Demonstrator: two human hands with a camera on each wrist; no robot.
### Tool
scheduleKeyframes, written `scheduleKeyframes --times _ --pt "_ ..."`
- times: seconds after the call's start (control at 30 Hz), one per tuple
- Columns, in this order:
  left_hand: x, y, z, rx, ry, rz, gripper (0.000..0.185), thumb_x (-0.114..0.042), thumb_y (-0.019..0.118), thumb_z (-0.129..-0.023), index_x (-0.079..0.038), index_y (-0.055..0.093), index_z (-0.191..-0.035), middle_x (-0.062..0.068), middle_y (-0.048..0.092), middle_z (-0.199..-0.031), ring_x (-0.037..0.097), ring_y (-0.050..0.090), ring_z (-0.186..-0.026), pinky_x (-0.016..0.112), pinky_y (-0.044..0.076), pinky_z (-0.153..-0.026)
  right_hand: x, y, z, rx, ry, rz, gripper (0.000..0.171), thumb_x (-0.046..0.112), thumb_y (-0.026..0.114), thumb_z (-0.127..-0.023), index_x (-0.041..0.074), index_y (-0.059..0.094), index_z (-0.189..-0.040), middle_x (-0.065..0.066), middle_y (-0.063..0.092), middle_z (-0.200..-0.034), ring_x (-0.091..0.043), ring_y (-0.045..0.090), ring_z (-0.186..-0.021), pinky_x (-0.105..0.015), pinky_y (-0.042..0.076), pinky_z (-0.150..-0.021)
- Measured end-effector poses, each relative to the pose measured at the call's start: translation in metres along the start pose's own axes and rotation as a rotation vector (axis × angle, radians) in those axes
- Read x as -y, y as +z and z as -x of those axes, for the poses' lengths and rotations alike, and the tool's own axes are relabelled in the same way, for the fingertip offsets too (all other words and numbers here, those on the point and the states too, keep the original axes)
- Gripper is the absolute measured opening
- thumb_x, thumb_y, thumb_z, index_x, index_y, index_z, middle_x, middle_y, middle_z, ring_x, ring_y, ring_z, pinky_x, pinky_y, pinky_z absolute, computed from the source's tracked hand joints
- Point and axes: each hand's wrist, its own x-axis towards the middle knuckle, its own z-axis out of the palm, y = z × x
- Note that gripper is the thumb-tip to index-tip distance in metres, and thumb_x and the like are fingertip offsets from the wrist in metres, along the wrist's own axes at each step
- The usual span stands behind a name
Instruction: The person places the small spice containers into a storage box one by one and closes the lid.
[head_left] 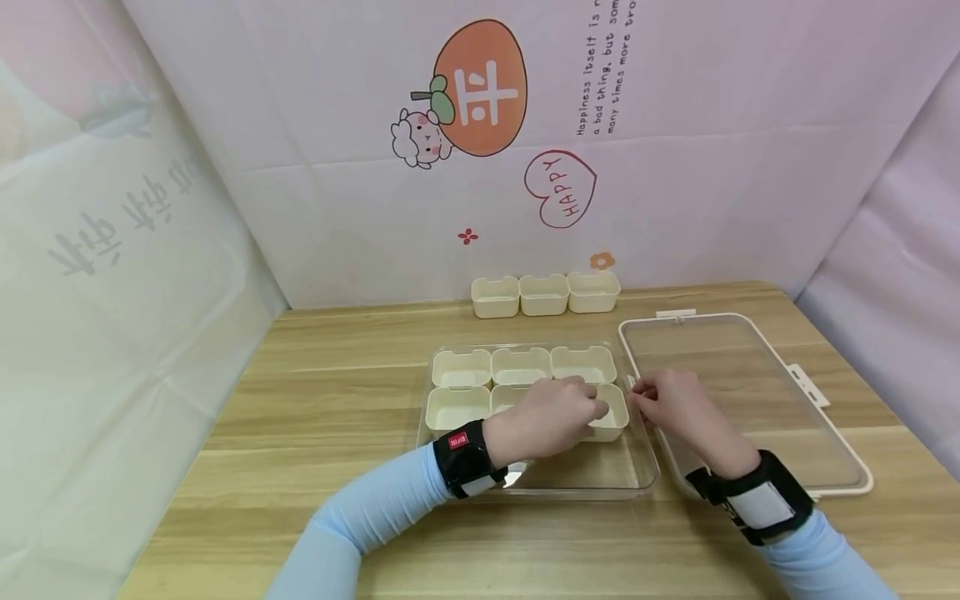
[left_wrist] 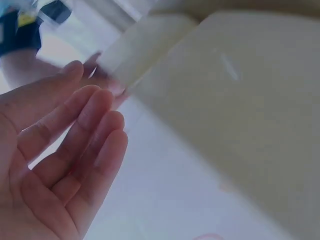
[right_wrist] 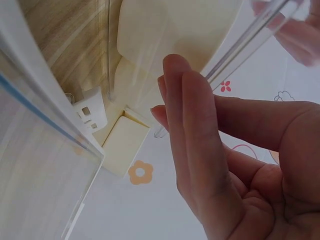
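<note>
pale cartoon-printed cloth walls enclose a wooden desk (head_left: 315,392); mid-desk a clear tray (head_left: 645,475), where left hand (head_left: 551,417) fingers rest relaxed on a cream cup (head_left: 611,412), right hand (head_left: 671,404) fingers pressed together at its right rim.

Cream cup (head_left: 611,412) sat upright in clear tray (head_left: 637,479), front row's right end, beside five alike.

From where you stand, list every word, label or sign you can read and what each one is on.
"HAPPY": inside the red heart outline on the pale wall cloth.
"平": white character on the orange persimmon picture.
"Happiness itself is...", "a bad thing, some...", "many times more tro...": small slanted print, cut off at the top edge.
Red tag on the black left wristband: too small to read.
</note>
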Motion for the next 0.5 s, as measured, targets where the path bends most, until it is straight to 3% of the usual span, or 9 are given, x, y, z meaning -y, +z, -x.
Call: scheduleKeyframes --times 0.17,0.5 --pt "0.008 -0.013 0.0 -0.139 -0.066 -0.003 0.011 -0.031 0.07 -0.084 -0.023 0.068 -0.091 -0.009 0.059 -0.082 0.008 0.056 -0.077 0.019 0.047 -0.055 0.002 -0.002 0.0 0.0 -0.009 0.01 0.013 0.009 0.062 -0.085 0.0 0.07 -0.084 -0.003 0.067 -0.066 -0.01 0.059 -0.053 -0.026 0.046 -0.052" --pt "0.039 -0.027 -0.006 -0.356 -0.244 0.168 0.008 -0.016 0.067 -0.085 -0.014 0.07 -0.092 -0.002 0.066 -0.089 0.012 0.06 -0.083 0.019 0.05 -0.068 0.005 -0.002 0.003 0.005 0.01 -0.018 0.012 0.008 0.062 -0.085 0.0 0.07 -0.082 -0.002 0.065 -0.063 -0.012 0.058 -0.053 -0.024 0.045 -0.05"
